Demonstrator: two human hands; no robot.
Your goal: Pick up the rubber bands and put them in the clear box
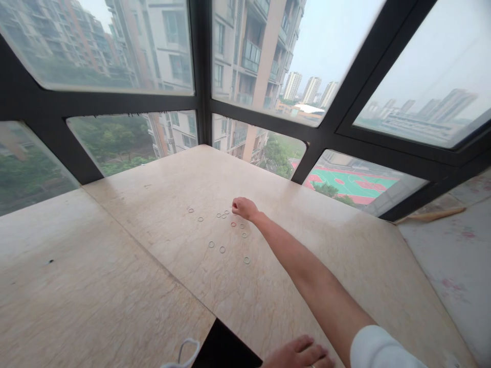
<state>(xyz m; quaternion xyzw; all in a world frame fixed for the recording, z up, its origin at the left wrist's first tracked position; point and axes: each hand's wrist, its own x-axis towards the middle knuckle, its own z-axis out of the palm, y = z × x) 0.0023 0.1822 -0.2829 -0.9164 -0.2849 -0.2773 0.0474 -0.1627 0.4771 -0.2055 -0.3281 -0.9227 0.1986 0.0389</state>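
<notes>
Small thin rings lie scattered over the beige marble-patterned surface point(153, 240). Most look grey or greenish, and one is a red ring point(233, 224). My right hand point(244, 208) reaches in from the lower right to the far side of the group. Its fingers are closed, and whatever is between them is too small to make out. Close beside its fingertips lies a grey ring point(226, 212). Nearer to me are a pale green ring point(246, 260) and a grey ring point(222, 250). At the bottom edge, my left hand point(299, 352) is partly cut off, fingers extended and holding nothing visible.
A black flat shape point(226, 347) and a white cable point(188, 350) are at the bottom. A seam point(153, 255) crosses the surface diagonally. Dark window frames point(205, 76) border the far sides. A small dark speck point(51, 261) lies at left. Patterned wall point(456, 255) stands at right.
</notes>
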